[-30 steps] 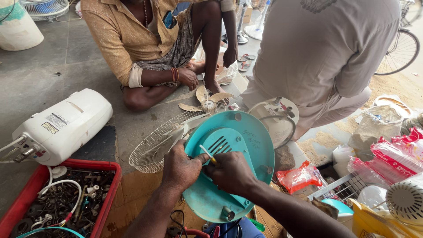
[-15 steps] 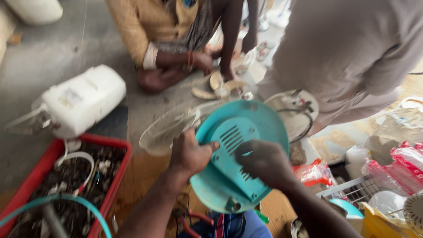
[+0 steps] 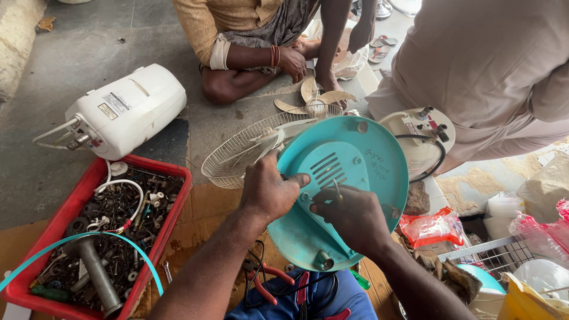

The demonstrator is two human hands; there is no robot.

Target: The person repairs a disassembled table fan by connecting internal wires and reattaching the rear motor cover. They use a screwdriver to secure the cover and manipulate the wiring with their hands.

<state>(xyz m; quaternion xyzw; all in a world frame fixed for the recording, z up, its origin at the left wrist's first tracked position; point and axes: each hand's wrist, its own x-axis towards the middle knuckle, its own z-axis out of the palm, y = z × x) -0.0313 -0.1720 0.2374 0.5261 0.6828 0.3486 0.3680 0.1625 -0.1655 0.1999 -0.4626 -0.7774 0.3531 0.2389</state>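
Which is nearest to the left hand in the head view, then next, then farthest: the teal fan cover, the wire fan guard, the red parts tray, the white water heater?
1. Teal fan cover: gripped by the left hand.
2. Wire fan guard: just behind the hand.
3. Red parts tray: to its left.
4. White water heater: far upper left.

White water-heater tank (image 3: pixel 127 109) on the grey floor, left; red tray (image 3: pixel 178 195) of screws and scrap metal below it; wire fan guard (image 3: pixel 237 157) centre; beige fan blade (image 3: pixel 311 101) beyond; red pliers (image 3: pixel 267 284) near bottom edge
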